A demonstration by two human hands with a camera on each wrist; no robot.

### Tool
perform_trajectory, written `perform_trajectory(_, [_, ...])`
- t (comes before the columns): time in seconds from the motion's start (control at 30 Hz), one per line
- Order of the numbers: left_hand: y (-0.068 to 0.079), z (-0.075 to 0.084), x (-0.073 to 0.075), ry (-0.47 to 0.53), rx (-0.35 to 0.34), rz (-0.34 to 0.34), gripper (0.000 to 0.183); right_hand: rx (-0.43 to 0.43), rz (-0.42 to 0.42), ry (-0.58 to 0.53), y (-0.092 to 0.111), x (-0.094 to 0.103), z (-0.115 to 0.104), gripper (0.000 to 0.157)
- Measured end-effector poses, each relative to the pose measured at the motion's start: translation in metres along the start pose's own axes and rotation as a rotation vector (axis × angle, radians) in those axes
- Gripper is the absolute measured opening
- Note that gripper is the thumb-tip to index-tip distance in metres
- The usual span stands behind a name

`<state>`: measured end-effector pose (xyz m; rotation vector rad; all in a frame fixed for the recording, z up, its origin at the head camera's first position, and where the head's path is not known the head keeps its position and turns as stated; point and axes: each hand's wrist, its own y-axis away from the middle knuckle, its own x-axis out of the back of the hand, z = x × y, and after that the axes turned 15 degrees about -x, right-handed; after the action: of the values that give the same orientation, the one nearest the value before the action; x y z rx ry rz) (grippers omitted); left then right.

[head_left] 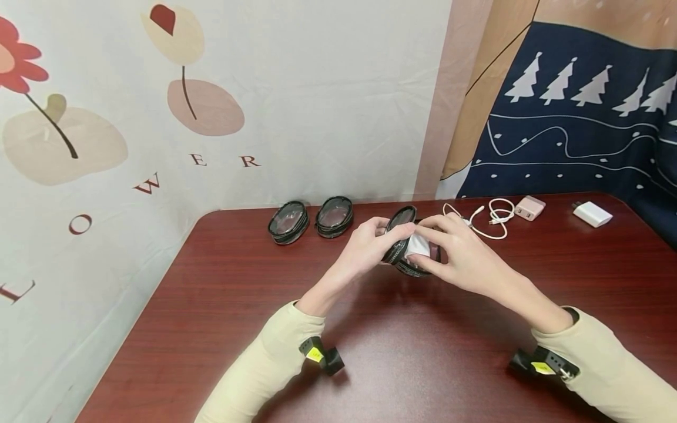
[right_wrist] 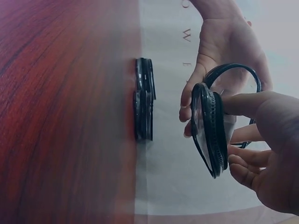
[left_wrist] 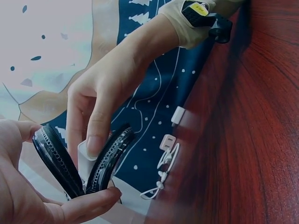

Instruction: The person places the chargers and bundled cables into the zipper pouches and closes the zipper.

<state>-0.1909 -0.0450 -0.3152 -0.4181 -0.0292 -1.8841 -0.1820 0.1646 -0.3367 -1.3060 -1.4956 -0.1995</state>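
My left hand (head_left: pixel 367 245) grips a round, black-edged, clear zip pouch (head_left: pixel 394 254), its two halves spread apart like a clamshell above the table. Between the halves sits a white charger block (left_wrist: pixel 84 161), pinched by the thumb and fingers of my right hand (head_left: pixel 465 255). In the left wrist view the right hand reaches down into the pouch's opening. The right wrist view shows the pouch's zipped rim (right_wrist: pixel 212 130) edge-on, with the right thumb inside it. The charger is partly hidden by fingers and pouch.
Two similar round pouches (head_left: pixel 288 222) (head_left: pixel 334 216) lie shut at the table's back edge. To the right are a white cable (head_left: pixel 499 214), a pink charger (head_left: pixel 530 207) and another white charger (head_left: pixel 592 214). A printed curtain (head_left: pixel 317 106) hangs behind the dark red table (head_left: pixel 222 329).
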Motion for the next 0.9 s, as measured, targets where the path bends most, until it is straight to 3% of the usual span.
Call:
perform_trajectory(0.37, [-0.0004,0.0006,0.0030,0.068,-0.012,0.015,0.052,-0.049,-0.008,-0.027,0.0007,0.0054,-0.0021,0.052])
perform_trajectory(0.9, [-0.0010,-0.0004,0.0053,0.114,-0.001,0.025,0.055,-0.032,-0.002,-0.045,0.0009,0.0080,0.0002,0.054])
